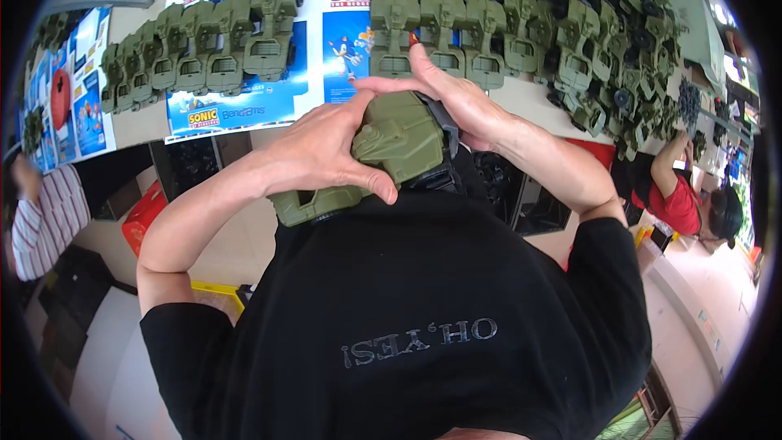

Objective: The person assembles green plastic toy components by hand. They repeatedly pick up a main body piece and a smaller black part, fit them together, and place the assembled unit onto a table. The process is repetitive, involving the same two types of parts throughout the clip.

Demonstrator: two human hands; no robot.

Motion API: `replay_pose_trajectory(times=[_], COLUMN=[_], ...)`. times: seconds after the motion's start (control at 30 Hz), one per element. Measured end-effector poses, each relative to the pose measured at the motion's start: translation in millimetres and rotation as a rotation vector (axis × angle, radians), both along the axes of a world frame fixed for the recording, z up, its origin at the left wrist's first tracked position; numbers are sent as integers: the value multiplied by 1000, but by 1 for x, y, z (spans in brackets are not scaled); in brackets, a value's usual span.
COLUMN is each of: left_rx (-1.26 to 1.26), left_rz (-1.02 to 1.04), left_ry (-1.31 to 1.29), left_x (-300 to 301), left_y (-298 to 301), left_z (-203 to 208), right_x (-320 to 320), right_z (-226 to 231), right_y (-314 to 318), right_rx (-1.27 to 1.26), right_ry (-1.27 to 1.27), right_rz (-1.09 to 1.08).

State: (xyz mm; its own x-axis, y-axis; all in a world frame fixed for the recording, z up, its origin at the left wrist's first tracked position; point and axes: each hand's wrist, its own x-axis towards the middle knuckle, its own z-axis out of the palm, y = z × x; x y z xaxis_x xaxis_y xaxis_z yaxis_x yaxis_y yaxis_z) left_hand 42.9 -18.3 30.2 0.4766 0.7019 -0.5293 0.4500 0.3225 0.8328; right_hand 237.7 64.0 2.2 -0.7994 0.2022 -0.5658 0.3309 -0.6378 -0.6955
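Observation:
An olive-green plastic toy army vehicle (401,140) is held up against the front of my black shirt, between both hands. My left hand (326,145) grips it from the left, its thumb lying across the near part of the green body. My right hand (460,102) is wrapped round the far right side by a black wheel; its thumb points up and away, and its other fingers are largely hidden. The toy's open rear bed (314,205) sticks out at the lower left, below my left wrist.
Rows of similar green toy vehicles (232,41) stand on printed sheets (314,98) covering the table ahead. A dense cluster of them (619,57) fills the right side. A red oval object (60,98) lies at far left. People in a striped sleeve (50,212) and red shirt (683,204) are at the sides.

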Motion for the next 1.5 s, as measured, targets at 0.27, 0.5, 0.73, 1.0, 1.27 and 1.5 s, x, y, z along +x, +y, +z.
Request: replay_pose_trajectory(times=[0.27,0.5,0.73,1.0,1.27,1.5], left_rx=[175,399,367,-306,-505,-255], left_rz=[-141,-197,-232,41,131,80], left_ry=[165,314,417,-234,-489,-433], left_x=[20,29,35,-1,-36,-31], left_y=[-5,-16,-20,23,24,42], left_z=[6,28,32,-22,-62,-42], right_x=[13,18,20,-3,-13,-13], right_z=[-13,4,-7,-28,-27,-17], right_y=[-39,-49,-50,-14,11,1], right_rx=[-30,656,764,-256,137,277], right_ry=[131,321,381,-34,73,255], right_rz=[-287,-256,-268,-317,-208,-300])
